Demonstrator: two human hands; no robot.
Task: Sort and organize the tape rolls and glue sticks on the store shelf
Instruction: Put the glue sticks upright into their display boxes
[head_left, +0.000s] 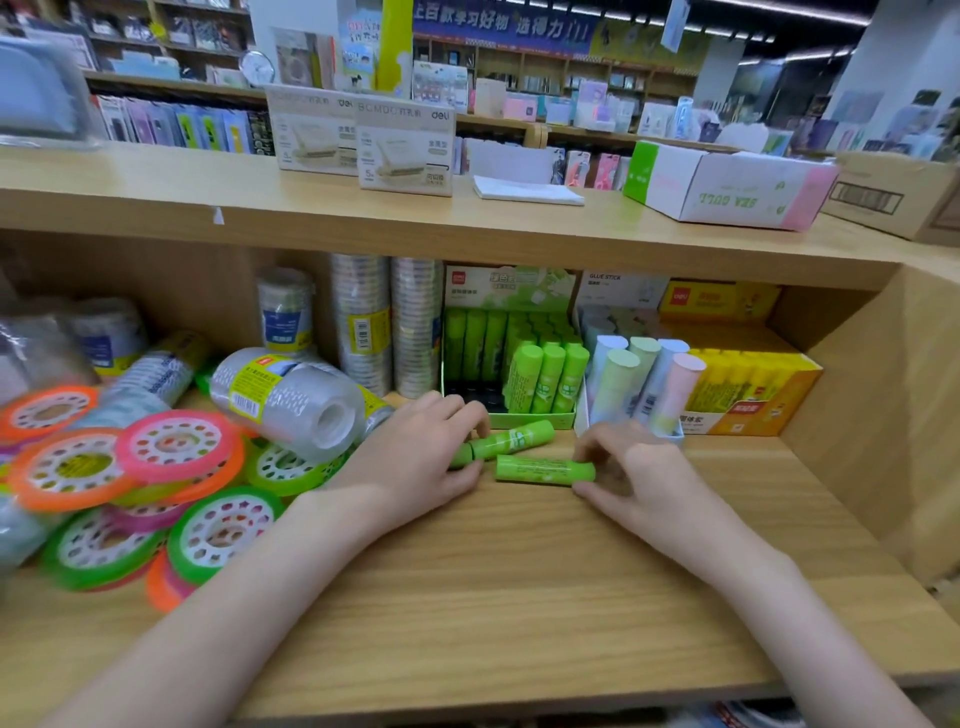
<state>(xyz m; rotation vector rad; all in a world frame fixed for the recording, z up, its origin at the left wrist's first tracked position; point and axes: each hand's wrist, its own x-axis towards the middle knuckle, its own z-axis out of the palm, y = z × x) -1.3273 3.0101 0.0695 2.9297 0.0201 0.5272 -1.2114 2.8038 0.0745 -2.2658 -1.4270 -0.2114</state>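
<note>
two green glue sticks (545, 470) lie loose on the shelf (519, 571) just before their green display box (511, 418), long axes running left-right, the left hand (415, 457) pinching the farther one, the right hand (631, 467) pinching the nearer one's right end.

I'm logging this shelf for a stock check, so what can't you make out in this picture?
- Head view: the small print on the two loose green glue sticks is too blurred to read.
- The left hand covers the far stick's left end.
- The frame's left edge cuts off the pile of coloured tape rolls.
- The upper shelf board hides the top of the yellow glue stick box.
</note>
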